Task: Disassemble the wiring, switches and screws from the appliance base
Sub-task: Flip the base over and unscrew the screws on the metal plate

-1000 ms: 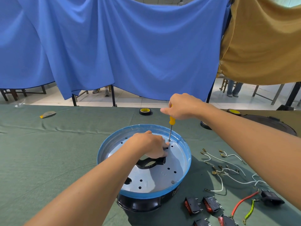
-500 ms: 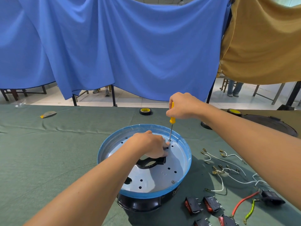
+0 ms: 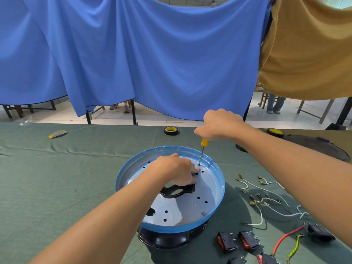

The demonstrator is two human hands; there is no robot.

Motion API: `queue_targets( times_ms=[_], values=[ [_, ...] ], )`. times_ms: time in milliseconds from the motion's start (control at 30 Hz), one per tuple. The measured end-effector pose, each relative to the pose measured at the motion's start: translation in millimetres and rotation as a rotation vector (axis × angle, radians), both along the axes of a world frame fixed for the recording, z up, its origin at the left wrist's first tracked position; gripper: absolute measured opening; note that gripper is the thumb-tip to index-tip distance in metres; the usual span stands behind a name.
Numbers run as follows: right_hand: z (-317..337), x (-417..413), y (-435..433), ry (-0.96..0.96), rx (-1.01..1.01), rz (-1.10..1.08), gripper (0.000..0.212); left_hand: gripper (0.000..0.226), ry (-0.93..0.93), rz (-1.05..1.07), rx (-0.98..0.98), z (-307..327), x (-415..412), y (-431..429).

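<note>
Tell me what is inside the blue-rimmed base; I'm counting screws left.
Perforated metal plate, black bracket, one screw at the near rim, one at the far rim, and the screwdriver tip. The left hand covers the plate's middle.

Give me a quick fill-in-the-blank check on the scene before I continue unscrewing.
The right hand grips a screwdriver with a ____ handle.
The left hand rests inside the appliance base, whose rim is ____.
The loose switches lie on the cloth on the base's ____ side.
Missing words: yellow; blue; right.
</note>
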State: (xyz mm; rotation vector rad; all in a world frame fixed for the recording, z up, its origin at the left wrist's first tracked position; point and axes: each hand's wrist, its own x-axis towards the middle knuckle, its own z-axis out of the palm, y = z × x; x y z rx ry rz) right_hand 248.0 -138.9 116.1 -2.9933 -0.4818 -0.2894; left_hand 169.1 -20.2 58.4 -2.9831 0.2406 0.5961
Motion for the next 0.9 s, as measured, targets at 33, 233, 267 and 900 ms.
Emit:
queue_targets(
  times_ms=[33, 233, 267, 900],
  values=[
    [0.1, 0.7, -0.4, 0.009, 0.002, 0.0, 0.024, 0.05, -0.001, 0.0, 0.0, -0.1, 0.0, 0.0],
    [2.8, 2.1, -1.3, 0.164, 0.018, 0.053, 0.021, 0.051, 0.0, 0.003, -0.005, -0.7, 0.0, 0.6],
    [2.4, 2.6, -1.6, 0.143, -0.002, 0.042, 0.023, 0.051, 0.001, 0.004, -0.005, -0.6, 0.2, 0.5],
    [3.8, 0.4, 0.7, 0.172, 0.07, 0.087, 0.026, 0.051, 0.003, -0.004, -0.012, -0.1, 0.0, 0.1]
  ],
)
